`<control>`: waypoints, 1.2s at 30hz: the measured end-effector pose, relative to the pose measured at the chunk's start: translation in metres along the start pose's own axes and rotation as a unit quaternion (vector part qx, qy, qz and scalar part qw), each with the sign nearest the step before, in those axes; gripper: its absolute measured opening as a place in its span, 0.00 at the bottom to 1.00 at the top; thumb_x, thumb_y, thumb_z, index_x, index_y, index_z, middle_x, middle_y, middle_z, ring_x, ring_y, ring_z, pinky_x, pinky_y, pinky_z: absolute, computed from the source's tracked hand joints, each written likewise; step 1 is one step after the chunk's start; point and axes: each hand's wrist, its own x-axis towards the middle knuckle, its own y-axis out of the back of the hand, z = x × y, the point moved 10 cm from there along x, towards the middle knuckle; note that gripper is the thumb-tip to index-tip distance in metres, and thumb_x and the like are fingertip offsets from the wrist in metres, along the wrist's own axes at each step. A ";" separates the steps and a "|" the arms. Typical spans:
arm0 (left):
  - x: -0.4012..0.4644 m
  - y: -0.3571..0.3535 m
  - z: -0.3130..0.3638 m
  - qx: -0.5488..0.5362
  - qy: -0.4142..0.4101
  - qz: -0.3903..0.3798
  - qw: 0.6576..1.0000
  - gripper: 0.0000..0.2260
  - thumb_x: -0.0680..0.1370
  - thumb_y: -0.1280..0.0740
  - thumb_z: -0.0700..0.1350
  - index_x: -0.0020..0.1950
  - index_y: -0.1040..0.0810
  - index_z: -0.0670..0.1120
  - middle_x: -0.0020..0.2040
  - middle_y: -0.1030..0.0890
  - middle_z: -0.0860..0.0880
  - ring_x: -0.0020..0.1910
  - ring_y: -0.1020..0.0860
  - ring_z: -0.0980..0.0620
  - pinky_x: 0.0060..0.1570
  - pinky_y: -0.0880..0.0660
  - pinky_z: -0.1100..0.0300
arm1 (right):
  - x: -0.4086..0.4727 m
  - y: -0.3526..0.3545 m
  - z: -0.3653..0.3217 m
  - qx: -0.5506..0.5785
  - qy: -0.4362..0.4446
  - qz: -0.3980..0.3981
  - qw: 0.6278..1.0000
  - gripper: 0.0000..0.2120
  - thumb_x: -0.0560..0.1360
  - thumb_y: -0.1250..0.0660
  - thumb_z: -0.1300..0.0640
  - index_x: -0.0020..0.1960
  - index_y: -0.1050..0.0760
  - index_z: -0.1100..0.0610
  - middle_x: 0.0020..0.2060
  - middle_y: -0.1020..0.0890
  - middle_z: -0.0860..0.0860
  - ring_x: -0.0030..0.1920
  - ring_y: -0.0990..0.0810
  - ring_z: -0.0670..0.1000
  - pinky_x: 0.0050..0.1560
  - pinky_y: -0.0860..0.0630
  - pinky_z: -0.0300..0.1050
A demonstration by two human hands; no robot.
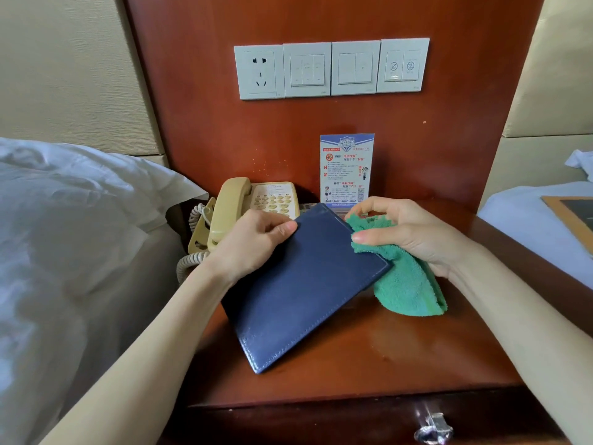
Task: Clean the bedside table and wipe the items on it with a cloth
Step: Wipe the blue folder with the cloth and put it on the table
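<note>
The left hand (253, 239) holds a blue folder (301, 290) tilted above the bedside table (369, 358); the right hand (414, 232) grips a green cloth (407, 284) against its edge.

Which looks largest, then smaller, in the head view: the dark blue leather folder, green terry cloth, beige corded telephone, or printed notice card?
1. Dark blue leather folder, though it is nearest the camera.
2. Beige corded telephone, partly hidden.
3. Green terry cloth, bunched.
4. Printed notice card.
Telephone and cloth look close; unsure.

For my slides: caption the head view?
Left hand holds blue folder; right hand wipes it with green cloth.
</note>
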 end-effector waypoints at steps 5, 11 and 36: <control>-0.001 -0.014 0.012 0.018 -0.027 -0.043 0.999 0.15 0.82 0.38 0.46 0.43 0.20 0.38 0.34 0.25 0.50 0.33 0.31 0.55 0.32 0.32 0.63 | 0.007 0.009 0.001 -0.058 0.006 0.083 0.995 0.12 0.66 0.24 0.59 0.48 0.21 0.52 0.61 0.22 0.51 0.63 0.25 0.54 0.66 0.31 0.60; -0.007 -0.030 0.020 -0.001 -0.031 -0.082 0.996 0.14 0.82 0.37 0.45 0.39 0.18 0.45 0.34 0.21 0.52 0.32 0.27 0.57 0.33 0.29 0.64 | 0.017 0.013 0.003 -0.053 0.009 0.148 0.988 0.15 0.69 0.25 0.55 0.54 0.22 0.53 0.62 0.22 0.53 0.62 0.24 0.54 0.66 0.30 0.56; 0.003 -0.034 -0.001 -0.469 0.093 -0.013 0.878 0.29 0.72 0.42 0.70 0.68 0.28 0.57 0.62 0.19 0.52 0.59 0.20 0.52 0.57 0.24 0.49 | -0.021 0.073 0.030 0.289 -0.036 0.365 0.884 0.06 0.76 0.33 0.56 0.46 0.22 0.58 0.37 0.15 0.54 0.32 0.16 0.52 0.28 0.22 0.41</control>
